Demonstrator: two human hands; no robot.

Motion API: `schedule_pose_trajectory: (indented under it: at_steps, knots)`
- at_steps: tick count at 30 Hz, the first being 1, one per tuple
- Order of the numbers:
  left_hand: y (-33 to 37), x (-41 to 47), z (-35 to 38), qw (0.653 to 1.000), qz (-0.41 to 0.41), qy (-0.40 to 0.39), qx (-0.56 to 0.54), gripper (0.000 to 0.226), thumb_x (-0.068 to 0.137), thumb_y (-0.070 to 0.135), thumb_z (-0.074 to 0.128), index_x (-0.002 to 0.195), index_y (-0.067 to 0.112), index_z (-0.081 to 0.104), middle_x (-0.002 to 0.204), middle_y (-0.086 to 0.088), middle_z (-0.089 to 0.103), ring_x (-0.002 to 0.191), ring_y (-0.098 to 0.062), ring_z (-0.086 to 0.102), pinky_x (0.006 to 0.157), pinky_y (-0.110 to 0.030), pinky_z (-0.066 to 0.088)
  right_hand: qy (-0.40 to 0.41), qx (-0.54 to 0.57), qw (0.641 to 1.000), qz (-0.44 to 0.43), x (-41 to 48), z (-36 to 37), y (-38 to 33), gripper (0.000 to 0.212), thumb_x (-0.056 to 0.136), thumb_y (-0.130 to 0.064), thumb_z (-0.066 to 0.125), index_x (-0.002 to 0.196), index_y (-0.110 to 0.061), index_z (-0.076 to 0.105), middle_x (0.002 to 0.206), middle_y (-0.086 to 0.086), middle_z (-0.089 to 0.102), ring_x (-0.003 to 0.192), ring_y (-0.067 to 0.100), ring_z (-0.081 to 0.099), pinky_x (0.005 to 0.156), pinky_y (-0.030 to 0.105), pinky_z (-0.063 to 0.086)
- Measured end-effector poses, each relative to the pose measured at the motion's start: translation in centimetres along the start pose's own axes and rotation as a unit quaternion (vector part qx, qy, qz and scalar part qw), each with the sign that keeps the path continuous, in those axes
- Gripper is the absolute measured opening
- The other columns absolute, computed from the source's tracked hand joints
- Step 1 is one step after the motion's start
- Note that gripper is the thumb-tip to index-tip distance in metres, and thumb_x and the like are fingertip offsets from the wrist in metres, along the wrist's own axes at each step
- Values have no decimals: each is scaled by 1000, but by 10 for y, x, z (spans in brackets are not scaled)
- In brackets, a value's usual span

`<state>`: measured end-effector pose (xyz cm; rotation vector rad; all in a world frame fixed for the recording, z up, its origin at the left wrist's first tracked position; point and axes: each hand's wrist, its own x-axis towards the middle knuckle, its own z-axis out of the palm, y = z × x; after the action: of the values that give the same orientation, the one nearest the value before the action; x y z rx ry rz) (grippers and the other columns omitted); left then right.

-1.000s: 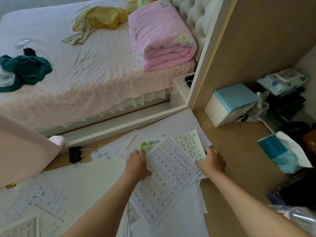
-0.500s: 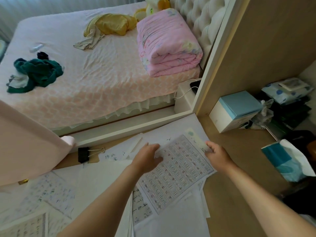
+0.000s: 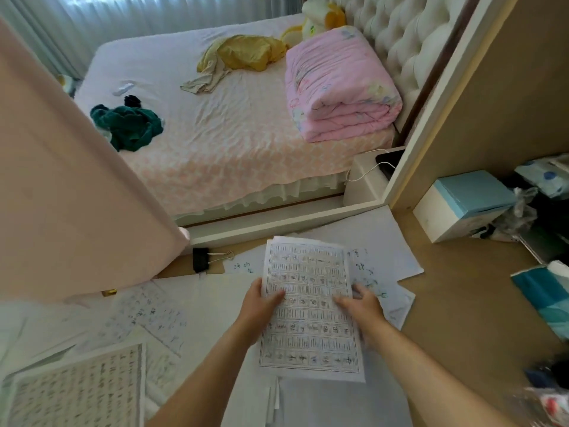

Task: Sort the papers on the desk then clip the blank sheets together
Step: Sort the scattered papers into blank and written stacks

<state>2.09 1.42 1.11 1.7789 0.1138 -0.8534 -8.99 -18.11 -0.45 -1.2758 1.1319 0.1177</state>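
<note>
Pinching printed sheets [image 3: 308,322] by side edges: left hand [image 3: 257,308], right hand [image 3: 361,308], fingers [image 3: 358,289] curled on paper. Light, floppy, likely slippery; mid-edge holds should keep them flat.

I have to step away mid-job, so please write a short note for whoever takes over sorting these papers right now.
Left hand: pinches the printed grid sheet at its left edge.
Right hand: at the sheet's right edge, too blurred to tell its grip.
Binder clip: lying unused on the desk near its far edge.
Handwritten sheets lie to the left. Blank sheets lie between the forearms, not yet gathered.
Done: sorting has only started.
Left: set the printed sheet aside, collect the blanks, clip them.
</note>
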Motion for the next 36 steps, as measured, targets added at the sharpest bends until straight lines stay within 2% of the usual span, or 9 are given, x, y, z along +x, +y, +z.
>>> schedule_pose_trajectory:
  at_steps: [5,9,13,17,20,23,26,31,36]
  knots:
    - [-35,-11,-60,967,-12,148,206,33,89,39,65,112,19,53,110,-2,63,96,-21,64,81,-40,58,-48,-68,996,14,-28,65,13,17,88,-8,66,104,-13,66,102,9,73,88,27,71,77,45,61]
    - [-70,-21,-109,895,-102,178,396,61,86,52,61,131,13,48,140,-12,40,130,-32,35,104,-44,38,39,-266,963,4,-37,129,45,24,85,-19,61,109,-22,62,116,5,62,100,23,61,88,41,57]
    - [-92,-31,-136,925,-94,141,340,76,82,38,73,142,12,35,142,-17,35,132,-35,35,109,-43,32,84,-278,957,12,-47,167,61,53,84,-11,59,133,-28,44,125,10,40,108,27,50,90,38,55]
    - [-95,-39,-147,967,-119,122,189,89,80,19,78,148,7,20,141,-22,40,125,-38,49,103,-44,44,90,-217,970,56,-60,181,62,71,87,-3,57,148,-22,26,125,11,51,100,26,60,67,32,57]
    - [-91,-47,-151,976,-132,91,148,60,86,16,72,134,1,41,129,-16,57,112,-30,58,90,-34,48,94,-224,966,88,-61,183,64,61,89,-3,57,143,-12,29,111,7,56,86,21,59,56,27,47]
    - [-90,-52,-155,985,-90,55,140,39,90,15,66,126,7,53,123,-12,63,98,-23,59,91,-36,49,49,-295,953,42,-64,183,69,29,91,-7,51,118,-15,60,101,0,66,80,16,61,75,31,59]
    - [-88,-52,-158,986,-36,86,139,42,91,6,61,131,8,49,124,-8,61,101,-23,58,93,-37,49,-11,-352,935,-41,-72,178,64,17,90,-20,51,105,-22,59,102,-4,63,86,15,60,80,33,58]
    - [-94,-44,-170,967,-40,185,168,41,91,2,55,129,6,40,114,-15,62,89,-29,57,80,-39,52,40,-532,829,-170,-58,129,46,59,87,-34,55,142,-24,37,148,5,32,133,24,33,108,40,36]
    - [-100,-43,-168,950,-65,205,224,45,90,-2,53,131,2,34,125,-22,55,100,-33,55,75,-40,48,20,-606,788,-111,-33,73,63,108,78,-70,59,157,-30,-3,164,2,-14,151,29,-6,116,57,14]
